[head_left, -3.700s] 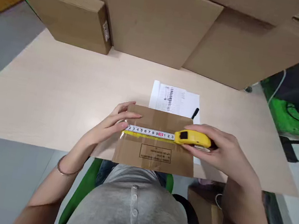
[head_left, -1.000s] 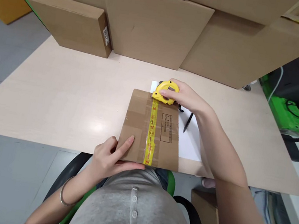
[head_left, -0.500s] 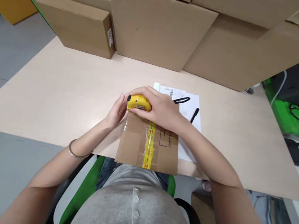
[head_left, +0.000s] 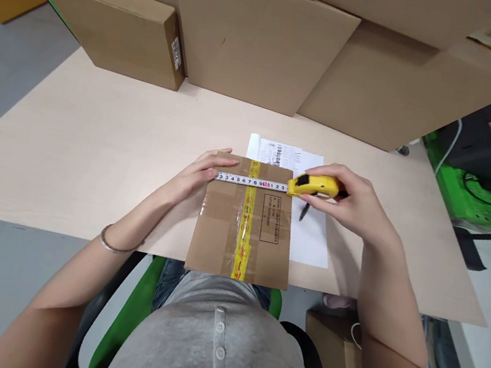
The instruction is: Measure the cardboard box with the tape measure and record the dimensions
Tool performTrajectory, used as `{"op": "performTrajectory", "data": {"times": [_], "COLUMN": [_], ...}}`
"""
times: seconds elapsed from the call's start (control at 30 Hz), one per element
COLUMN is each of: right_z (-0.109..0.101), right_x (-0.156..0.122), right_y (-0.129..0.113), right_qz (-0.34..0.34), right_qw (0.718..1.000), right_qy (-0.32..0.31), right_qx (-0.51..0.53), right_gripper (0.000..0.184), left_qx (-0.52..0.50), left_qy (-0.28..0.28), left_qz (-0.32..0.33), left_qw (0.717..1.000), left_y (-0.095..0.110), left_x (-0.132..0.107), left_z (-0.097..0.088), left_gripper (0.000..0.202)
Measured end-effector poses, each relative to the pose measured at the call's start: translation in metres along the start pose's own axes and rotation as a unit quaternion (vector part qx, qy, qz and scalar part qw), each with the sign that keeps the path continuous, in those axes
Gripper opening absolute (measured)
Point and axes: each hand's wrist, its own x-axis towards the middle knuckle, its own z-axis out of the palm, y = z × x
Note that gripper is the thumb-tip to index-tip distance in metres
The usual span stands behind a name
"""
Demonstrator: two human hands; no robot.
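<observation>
Stacked brown cartons back a pale wooden desk (head_left: 94, 141) where the left hand (head_left: 194, 179) pins the white tape blade's end at a flat taped cardboard parcel's (head_left: 244, 221) left edge, the right hand (head_left: 353, 207) gripping the yellow tape-measure case (head_left: 313, 185) past its right edge.

A packing or shipping workroom: plain brown cardboard boxes (head_left: 259, 37) are stacked high along the back of a pale wood tabletop (head_left: 93, 147), a printed sheet (head_left: 306, 237) lies on it, and grey floor (head_left: 7, 65) and green fittings (head_left: 481, 196) surround the desk
</observation>
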Motion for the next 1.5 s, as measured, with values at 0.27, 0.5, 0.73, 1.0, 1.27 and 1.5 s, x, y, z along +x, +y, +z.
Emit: {"op": "performTrajectory", "data": {"times": [0.27,0.5,0.73,1.0,1.27,1.5], "right_z": [-0.004,0.003,-0.015,0.024,0.063,0.033], "right_x": [-0.019,-0.014,-0.011,0.044,0.075,0.079], "right_y": [0.020,0.016,0.001,-0.055,-0.075,-0.032], "right_qz": [0.039,0.024,0.061,-0.056,-0.080,0.163], "right_qw": [0.997,0.998,0.998,0.982,0.982,0.983], "right_qy": [0.037,0.030,-0.009,-0.101,-0.104,-0.086], "right_qx": [0.051,0.053,-0.012,-0.150,-0.133,0.019], "right_gripper": [0.039,0.036,0.051,0.026,0.028,0.037], "left_qx": [0.023,0.022,0.020,-0.109,-0.075,0.171], "left_qy": [0.001,0.012,0.016,0.034,0.122,-0.048], "left_qz": [0.018,0.035,0.038,-0.007,-0.069,-0.055], "left_qw": [1.000,0.999,0.999,0.993,0.987,0.983], "left_y": [-0.005,-0.007,-0.006,-0.015,-0.005,0.031], "left_x": [0.000,0.001,0.001,0.002,-0.035,-0.133], "left_z": [-0.001,0.001,0.000,0.008,-0.008,-0.005], "left_gripper": [0.037,0.037,0.037,0.058,0.068,0.099]}}
